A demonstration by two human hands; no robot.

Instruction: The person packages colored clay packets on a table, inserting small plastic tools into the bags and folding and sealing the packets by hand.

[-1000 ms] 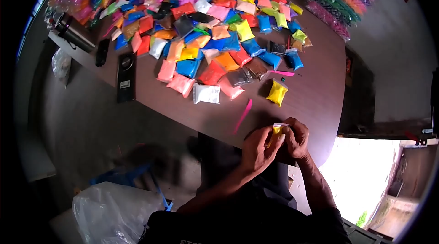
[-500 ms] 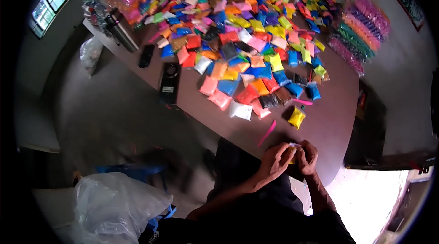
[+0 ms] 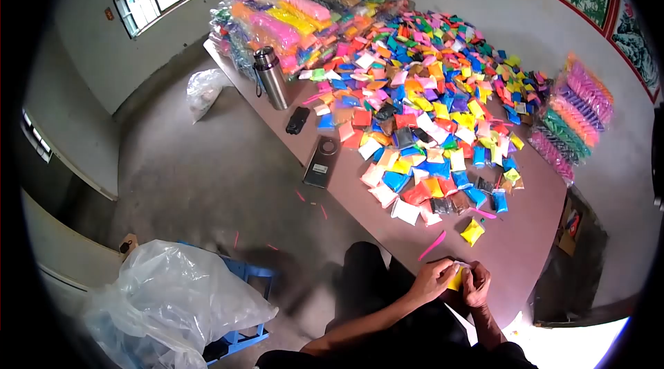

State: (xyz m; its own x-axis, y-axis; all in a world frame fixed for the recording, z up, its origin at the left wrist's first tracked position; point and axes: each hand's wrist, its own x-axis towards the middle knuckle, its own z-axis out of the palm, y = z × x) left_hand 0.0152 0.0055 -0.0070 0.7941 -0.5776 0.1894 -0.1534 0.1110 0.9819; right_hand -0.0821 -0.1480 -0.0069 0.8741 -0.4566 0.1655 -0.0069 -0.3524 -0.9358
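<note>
The fingers of your left hand (image 3: 429,284) and right hand (image 3: 477,289) pinch the top of a yellow packet (image 3: 455,280), lower right of frame. You seem to be working its edge; the next move calls for an even grip. Beyond, a pink stick (image 3: 432,246) lies on the surface (image 3: 522,251).

A brown table (image 3: 532,231) bears colourful packets (image 3: 436,113) and a steel flask (image 3: 274,82).

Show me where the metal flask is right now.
In the head view, the metal flask stands by the left edge of the table, between the small black object and the plastic-wrapped bundles.
</note>
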